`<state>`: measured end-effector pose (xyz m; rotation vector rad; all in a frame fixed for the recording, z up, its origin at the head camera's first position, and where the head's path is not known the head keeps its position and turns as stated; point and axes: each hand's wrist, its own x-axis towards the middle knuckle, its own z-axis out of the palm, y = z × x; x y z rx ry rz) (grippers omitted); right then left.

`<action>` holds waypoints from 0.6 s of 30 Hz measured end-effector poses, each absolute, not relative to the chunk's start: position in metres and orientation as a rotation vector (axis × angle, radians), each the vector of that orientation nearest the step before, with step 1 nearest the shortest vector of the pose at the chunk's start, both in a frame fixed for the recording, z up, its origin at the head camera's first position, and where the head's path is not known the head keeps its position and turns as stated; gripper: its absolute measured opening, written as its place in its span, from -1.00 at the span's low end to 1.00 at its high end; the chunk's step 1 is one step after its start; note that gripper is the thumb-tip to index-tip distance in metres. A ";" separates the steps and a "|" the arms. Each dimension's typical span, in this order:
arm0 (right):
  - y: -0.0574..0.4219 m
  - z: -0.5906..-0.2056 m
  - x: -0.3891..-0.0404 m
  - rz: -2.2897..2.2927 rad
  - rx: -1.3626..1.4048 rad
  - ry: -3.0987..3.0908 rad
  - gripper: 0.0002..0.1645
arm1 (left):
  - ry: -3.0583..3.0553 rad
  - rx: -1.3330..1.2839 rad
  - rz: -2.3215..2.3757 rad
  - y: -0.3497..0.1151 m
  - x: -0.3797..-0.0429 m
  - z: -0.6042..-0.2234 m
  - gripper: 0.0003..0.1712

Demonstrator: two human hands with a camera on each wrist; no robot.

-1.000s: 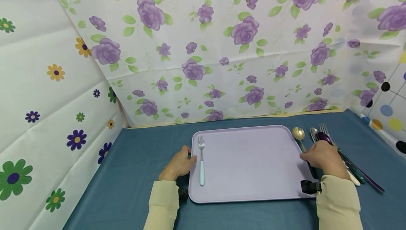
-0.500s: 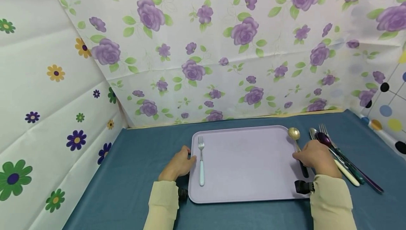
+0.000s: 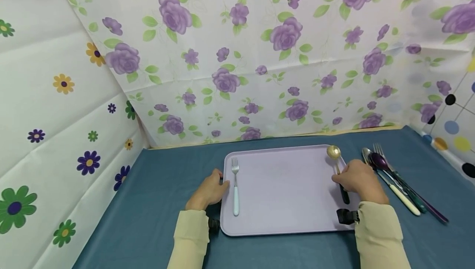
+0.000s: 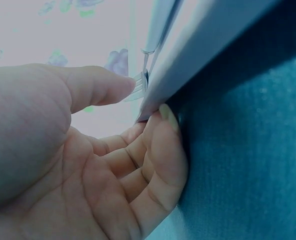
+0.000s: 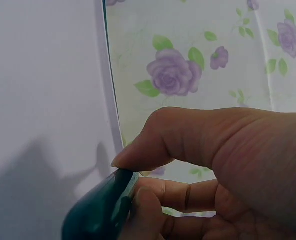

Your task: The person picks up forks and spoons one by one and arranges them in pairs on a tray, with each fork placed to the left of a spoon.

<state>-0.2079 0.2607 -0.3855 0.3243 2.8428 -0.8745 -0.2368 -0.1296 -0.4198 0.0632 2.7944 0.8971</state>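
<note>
In the head view a fork point(image 3: 236, 197) with a pale mint handle lies lengthwise on the left side of a lilac tray point(image 3: 285, 194). At the tray's left edge, my left hand point(image 3: 208, 191) holds the rim; the left wrist view shows curled fingers point(image 4: 163, 150) against its outer side, the thumb reaching over it. My right hand point(image 3: 363, 181) pinches a gold spoon point(image 3: 333, 152) by its dark handle between thumb and fingers, over the tray's right side. Up close, that handle point(image 5: 95, 210) looks glossy dark green. The spoon's bowl points away from me.
Several utensils lie in a loose bundle right of the tray, among them a purple spoon point(image 3: 379, 161), a cream handle point(image 3: 406, 203) and a fork point(image 3: 378, 150). Blue cloth point(image 3: 178, 170) covers the table. Flowered sheets point(image 3: 259, 54) stand behind and at the sides.
My right hand has carried the gold spoon leftward, from the tray's right edge to over the tray. The left hand stays at the left rim, and the mint-handled fork has not moved.
</note>
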 end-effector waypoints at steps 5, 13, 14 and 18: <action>0.253 -0.383 -0.210 -0.864 0.320 2.849 -0.68 | 2.794 0.050 0.889 -0.130 -0.237 -0.419 -0.52; 0.247 -0.383 -0.211 -0.860 0.329 2.850 -0.68 | 2.798 0.046 0.893 -0.130 -0.237 -0.419 -0.52; 0.246 -0.383 -0.211 -0.861 0.328 2.850 -0.68 | 2.797 0.044 0.894 -0.130 -0.237 -0.419 -0.52; 0.242 -0.383 -0.211 -0.874 0.310 2.857 -0.69 | 2.797 0.060 0.895 -0.130 -0.237 -0.419 -0.51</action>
